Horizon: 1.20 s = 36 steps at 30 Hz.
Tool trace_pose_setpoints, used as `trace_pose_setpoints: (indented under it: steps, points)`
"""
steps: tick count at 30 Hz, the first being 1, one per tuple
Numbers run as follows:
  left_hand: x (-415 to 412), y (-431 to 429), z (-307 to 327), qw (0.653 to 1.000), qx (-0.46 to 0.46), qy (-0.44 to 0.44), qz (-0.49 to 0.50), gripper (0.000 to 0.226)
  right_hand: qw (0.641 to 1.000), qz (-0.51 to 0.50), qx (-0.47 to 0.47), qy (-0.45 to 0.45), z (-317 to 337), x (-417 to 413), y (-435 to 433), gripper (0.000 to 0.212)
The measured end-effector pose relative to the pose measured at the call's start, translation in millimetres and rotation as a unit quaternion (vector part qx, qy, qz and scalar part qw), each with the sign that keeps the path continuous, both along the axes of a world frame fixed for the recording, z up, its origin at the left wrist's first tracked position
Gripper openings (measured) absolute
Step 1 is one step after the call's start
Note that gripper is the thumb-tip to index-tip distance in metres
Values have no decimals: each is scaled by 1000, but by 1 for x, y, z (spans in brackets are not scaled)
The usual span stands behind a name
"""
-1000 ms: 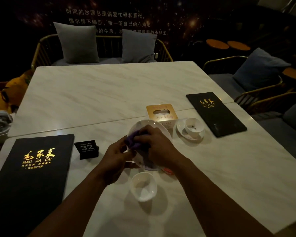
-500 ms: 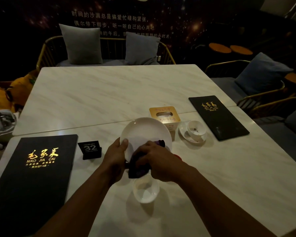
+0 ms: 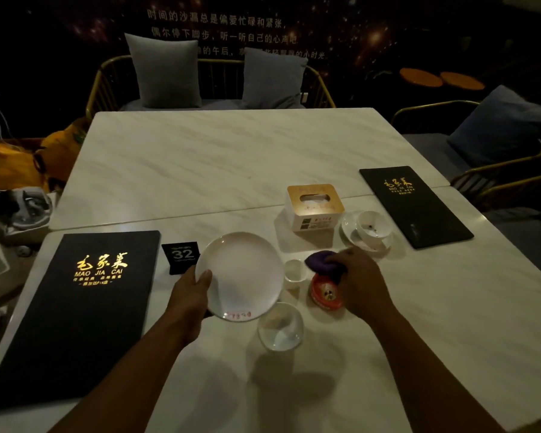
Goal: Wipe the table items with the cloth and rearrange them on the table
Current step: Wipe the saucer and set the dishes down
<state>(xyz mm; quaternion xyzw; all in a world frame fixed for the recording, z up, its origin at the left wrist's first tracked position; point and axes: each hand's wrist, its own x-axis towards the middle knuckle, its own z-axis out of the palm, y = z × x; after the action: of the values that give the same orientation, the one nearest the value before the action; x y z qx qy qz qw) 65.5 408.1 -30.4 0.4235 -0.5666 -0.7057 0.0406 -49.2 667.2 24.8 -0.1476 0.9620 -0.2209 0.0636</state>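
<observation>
Plate [image 3: 241, 273], white & round, is front-centre over the table [image 3: 263, 157], gripped at its left rim by the left hand [image 3: 191, 295]: thumb on the upper face, fingers underneath & out of sight. It looks tipped a bit toward the camera; can't tell if any edge touches the marble. Right hand [image 3: 359, 285] is curled round the bunched purple cloth [image 3: 320, 262], off to the plate's right, not touching it, w/ a small white cup [image 3: 295, 270] btwn them. Key relation: plate lies left of the cloth hand, has no long axis, and is in the left hand's hold; the cloth hand is nearer the cup and the red dish [image 3: 325, 295] directly under it. Prob. the plate gets set down and the cloth goes to one of those two, but that's a guess. The near bowl [image 3: 280, 328] sits just under the plate's near rim, so lowering must clear it. Hard to see: light v. dim, red dish partly covered by the hand, red print on the plate's rim unreadable, far cup [image 3: 374, 225] by the tissue box [image 3: 314, 206] shows only dark specks.
</observation>
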Motion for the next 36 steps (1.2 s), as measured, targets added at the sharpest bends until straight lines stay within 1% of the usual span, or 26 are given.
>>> trace_pose_setpoints:
  steps: [1,2,3,7,9,11,18,21,28,30,34,36]
  points:
    - [8,-5,-8,1000,-14,-19,-1,36,989,-99,-86,-61,-4,8,4,32]
    - [16,-9,-17,999,-24,-41,0,35,963,-185,-157,-114,-8,17,8,29]
    - [24,-12,-27,998,-30,-60,6,33,935,-247,-207,-149,-13,23,12,25]
    - [47,-21,-63,992,-40,-120,28,31,870,-348,-276,-214,-45,43,30,24]
    - [53,-21,-76,988,-48,-145,29,30,839,-383,-300,-243,-62,51,34,27]
    - [55,-22,-86,985,-52,-163,30,30,817,-408,-310,-265,-76,59,36,29]
    - [52,-23,-106,980,-42,-196,12,28,778,-439,-347,-285,-97,70,34,27]
    - [47,-23,-113,978,-46,-203,5,27,778,-439,-350,-282,-96,69,32,31]
    - [40,-24,-123,968,-80,-237,-7,29,777,-427,-377,-269,-93,59,27,30]
    - [36,-24,-122,957,-117,-263,-26,30,774,-425,-385,-268,-94,56,27,31]
    - [27,-26,-117,912,-243,-315,-95,30,768,-424,-403,-261,-95,51,27,29]
    - [24,-29,-120,900,-271,-323,-110,28,762,-427,-413,-258,-95,50,30,31]
